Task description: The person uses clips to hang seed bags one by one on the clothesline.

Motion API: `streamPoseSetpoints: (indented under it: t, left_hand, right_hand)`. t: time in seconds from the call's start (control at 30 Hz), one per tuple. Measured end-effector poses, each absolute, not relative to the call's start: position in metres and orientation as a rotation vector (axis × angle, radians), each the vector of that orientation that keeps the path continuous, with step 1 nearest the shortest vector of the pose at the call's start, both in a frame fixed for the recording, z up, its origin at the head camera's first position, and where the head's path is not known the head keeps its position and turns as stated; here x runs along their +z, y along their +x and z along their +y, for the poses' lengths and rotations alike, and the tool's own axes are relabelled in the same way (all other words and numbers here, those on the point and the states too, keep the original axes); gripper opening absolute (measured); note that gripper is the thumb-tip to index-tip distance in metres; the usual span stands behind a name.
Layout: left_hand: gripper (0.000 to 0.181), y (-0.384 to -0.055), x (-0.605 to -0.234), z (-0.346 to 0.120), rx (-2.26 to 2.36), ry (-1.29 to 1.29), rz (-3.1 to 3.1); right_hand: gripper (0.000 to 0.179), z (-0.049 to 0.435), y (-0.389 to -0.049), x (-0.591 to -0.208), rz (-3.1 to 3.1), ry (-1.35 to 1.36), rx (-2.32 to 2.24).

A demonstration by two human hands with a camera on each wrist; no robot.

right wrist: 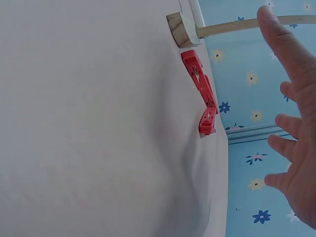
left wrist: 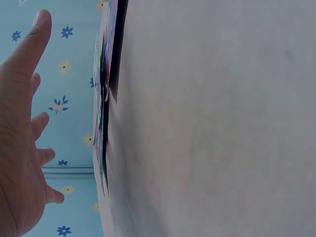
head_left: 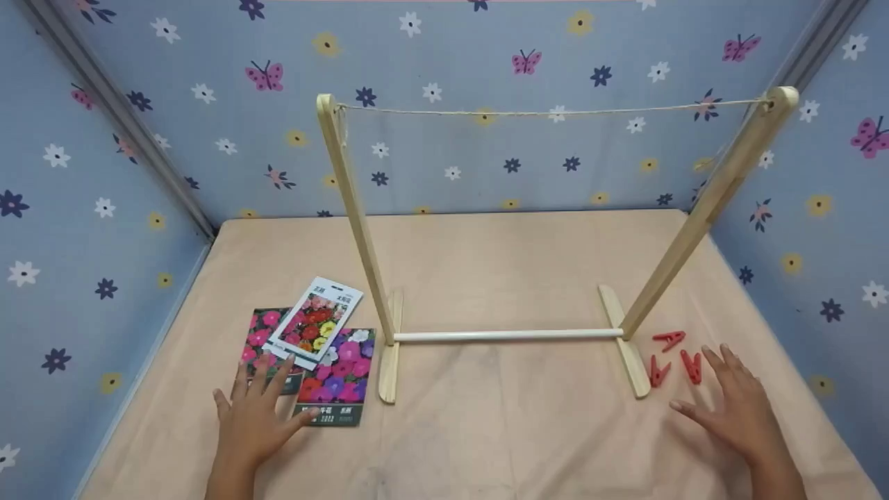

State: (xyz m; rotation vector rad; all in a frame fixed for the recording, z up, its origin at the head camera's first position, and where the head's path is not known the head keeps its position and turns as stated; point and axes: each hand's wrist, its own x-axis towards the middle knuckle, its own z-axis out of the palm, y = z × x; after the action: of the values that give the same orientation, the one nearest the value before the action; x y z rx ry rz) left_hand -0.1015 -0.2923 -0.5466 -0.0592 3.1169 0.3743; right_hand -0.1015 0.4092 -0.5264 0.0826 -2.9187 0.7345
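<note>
My left hand (head_left: 253, 417) hovers with spread fingers over the near edge of three flower seed packets, holding nothing. A white-bordered packet (head_left: 316, 323) lies across a pink-flowered packet (head_left: 258, 330) and a packet with purple and red blooms (head_left: 344, 371). In the left wrist view the packets (left wrist: 102, 98) appear edge-on, apart from the hand. On the other side my right hand (head_left: 740, 410) is spread beside three red clothespins (head_left: 691, 366), also empty. The right wrist view shows those clothespins (right wrist: 197, 74) lying on the cloth, away from the fingers.
Between the hands stands a wooden frame with a left post (head_left: 358, 222), a right post (head_left: 708, 208) and a white crossbar (head_left: 507, 335). A thin string (head_left: 521, 113) joins the post tops. Peach cloth (head_left: 486, 417) covers the table; flower-patterned blue walls (head_left: 451, 160) surround it.
</note>
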Motion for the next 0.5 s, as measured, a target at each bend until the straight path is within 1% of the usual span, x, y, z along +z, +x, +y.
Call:
streamPoseSetpoints:
  t: [0.13,0.27,0.5]
  left_hand:
    - [0.103,-0.1033,-0.5444,-0.2906,0.455,-0.05,3.101]
    - [0.099,-0.1052,-0.5442,-0.2895,0.528,-0.038,3.092]
    - [0.093,-0.1069,-0.5456,-0.2887,0.66,-0.055,3.114]
  right_hand:
    - [0.102,0.4098,-0.103,-0.5271,-2.878,0.069,0.804]
    - [0.095,0.41,-0.1058,-0.5257,-2.856,0.039,0.846]
    - [0.086,0.4117,-0.1092,-0.5269,-2.889,-0.108,0.892]
